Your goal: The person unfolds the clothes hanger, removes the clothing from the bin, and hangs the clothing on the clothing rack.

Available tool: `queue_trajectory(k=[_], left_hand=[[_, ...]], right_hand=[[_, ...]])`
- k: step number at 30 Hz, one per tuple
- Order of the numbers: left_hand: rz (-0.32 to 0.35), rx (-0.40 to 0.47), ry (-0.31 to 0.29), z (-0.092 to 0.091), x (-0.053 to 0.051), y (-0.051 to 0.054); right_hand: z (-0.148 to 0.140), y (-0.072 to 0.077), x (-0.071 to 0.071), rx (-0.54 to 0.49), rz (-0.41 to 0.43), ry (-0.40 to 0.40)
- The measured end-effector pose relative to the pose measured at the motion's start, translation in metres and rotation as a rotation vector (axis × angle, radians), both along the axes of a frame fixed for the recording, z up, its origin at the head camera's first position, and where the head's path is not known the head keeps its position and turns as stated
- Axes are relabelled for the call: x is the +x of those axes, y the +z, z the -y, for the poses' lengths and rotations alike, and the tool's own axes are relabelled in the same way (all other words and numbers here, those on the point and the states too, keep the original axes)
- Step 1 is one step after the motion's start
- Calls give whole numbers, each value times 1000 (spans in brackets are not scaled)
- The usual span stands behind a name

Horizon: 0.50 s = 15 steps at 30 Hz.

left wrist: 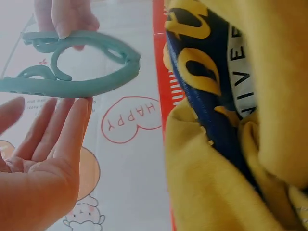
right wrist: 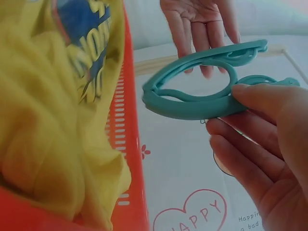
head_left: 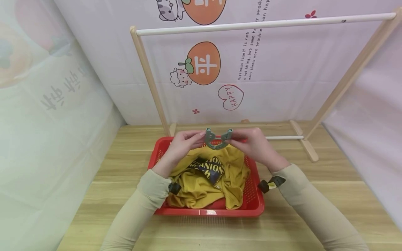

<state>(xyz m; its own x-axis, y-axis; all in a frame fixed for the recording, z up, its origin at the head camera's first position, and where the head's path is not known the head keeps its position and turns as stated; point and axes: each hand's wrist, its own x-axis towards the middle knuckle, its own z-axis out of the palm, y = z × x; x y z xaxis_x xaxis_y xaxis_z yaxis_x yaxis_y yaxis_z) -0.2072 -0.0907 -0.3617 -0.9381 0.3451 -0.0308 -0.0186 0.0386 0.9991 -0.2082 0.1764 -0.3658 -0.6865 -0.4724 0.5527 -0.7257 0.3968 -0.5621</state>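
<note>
A teal folding clothes hanger (head_left: 209, 139) is held above the red basket (head_left: 230, 213), its two arms folded up toward each other. My right hand (right wrist: 274, 139) pinches one arm of it, thumb on top and fingers beneath. Against the other arm, my left hand (left wrist: 53, 154) has straight fingers at its outer side; the thumb stands apart from it in the left wrist view. Below both hands, a crumpled yellow garment (head_left: 194, 184) with a dark blue lettered print fills the basket.
Behind the basket stands a rack with wooden posts (head_left: 150, 80) and a white top rail (head_left: 220, 27). Its foot (head_left: 309, 150) rests on the wooden table (head_left: 110, 181) at the right. Printed white cloth (head_left: 267, 94) hangs at the back and both sides.
</note>
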Motion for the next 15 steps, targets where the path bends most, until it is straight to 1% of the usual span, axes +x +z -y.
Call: queue_trajectory(k=[2,5,7,10,15], left_hand=[[-31,20,-22,0,1,1],[-98,25,-40,-1,2,2],[-142,15,-40,-2,3,1],[-184,-14,-28,-4,5,3],[-212,-60,-19,-6,6,8]], right_hand=[[0,1,0,-20,73,-1],[-2,4,0,-39,179,-8],[-3,7,1,-52,243,-14],[-3,11,3,-65,309,-14],[-3,15,5,-75,388,-25]])
